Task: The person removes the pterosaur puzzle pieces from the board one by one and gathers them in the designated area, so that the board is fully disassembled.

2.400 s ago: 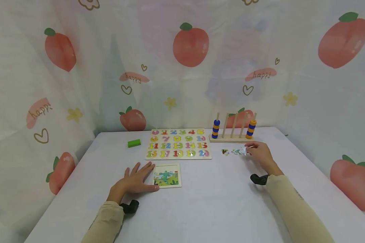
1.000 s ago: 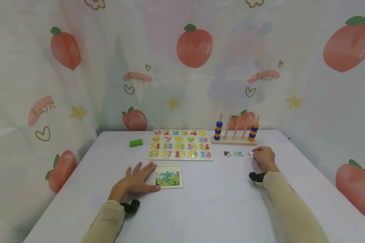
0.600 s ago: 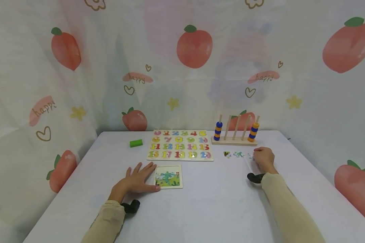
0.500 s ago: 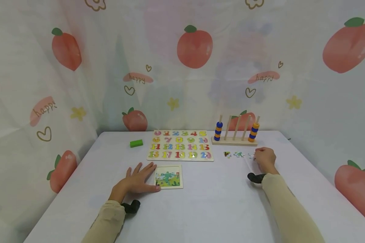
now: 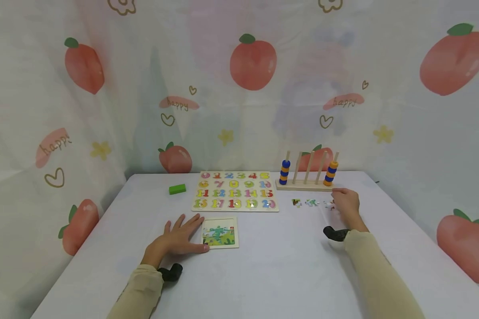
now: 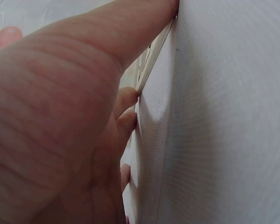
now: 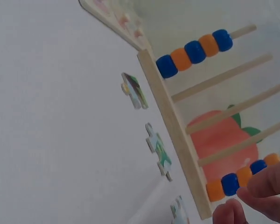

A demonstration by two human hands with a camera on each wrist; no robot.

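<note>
My left hand point(image 5: 177, 237) lies with spread fingers along the left side of a small framed jigsaw puzzle point(image 5: 219, 235), thumb at its lower left corner. The puzzle shows a green figure over grass. In the left wrist view the thumb and fingertips touch the frame's edge. On the right, my right hand point(image 5: 346, 207) hovers by a jigsaw piece point(image 5: 328, 205) on the table, fingers loosely bent and holding nothing. A green-and-white piece point(image 7: 159, 151) and a brown-and-green piece point(image 7: 135, 91) lie in a row to its left.
Behind the pieces stands a wooden peg rack point(image 5: 303, 187) with blue and orange beads on its two end pegs. A number board point(image 5: 234, 188) lies at the back middle, with a green block point(image 5: 177, 189) to its left. A printed curtain point(image 5: 251, 110) surrounds the white table point(image 5: 263, 274).
My right hand has moved the rightmost piece a little right, away from the middle one, set it down flat and let go, lifting slightly. The left hand stays in place.
</note>
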